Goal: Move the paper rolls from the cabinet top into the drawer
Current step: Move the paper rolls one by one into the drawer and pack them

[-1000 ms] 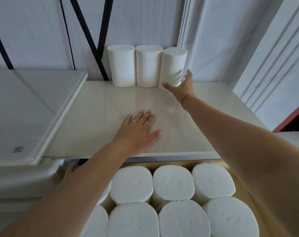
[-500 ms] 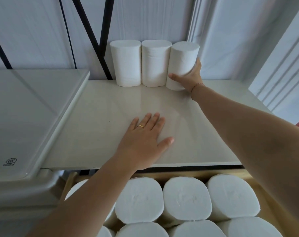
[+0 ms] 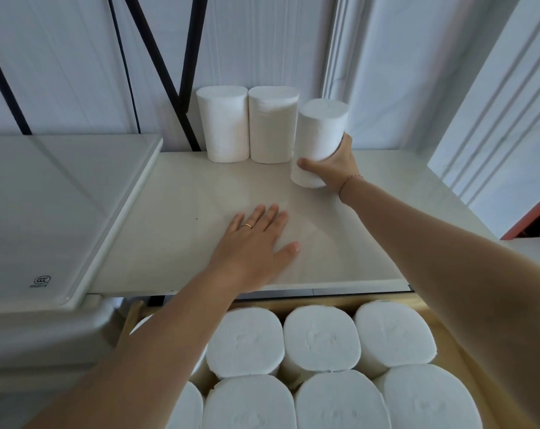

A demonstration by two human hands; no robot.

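Note:
My right hand [image 3: 335,167] grips a white paper roll [image 3: 319,134] near its base, a little in front of the back row and tilted slightly. Two more white rolls, one [image 3: 224,123] on the left and one [image 3: 273,123] beside it, stand upright against the back wall on the cream cabinet top [image 3: 176,218]. My left hand [image 3: 256,243] lies flat on the cabinet top, fingers spread, a ring on one finger. Below the front edge the open wooden drawer [image 3: 466,360] holds several upright white rolls [image 3: 319,339] packed close together.
A white appliance lid [image 3: 46,212] sits raised on the left, overlapping the cabinet top's edge. Black metal bars [image 3: 157,57] cross the wall behind. A ribbed white panel [image 3: 494,119] stands on the right.
My right hand reached the rightmost roll, closed around it and pulled it forward out of the back row. My left hand stayed flat on the cabinet top.

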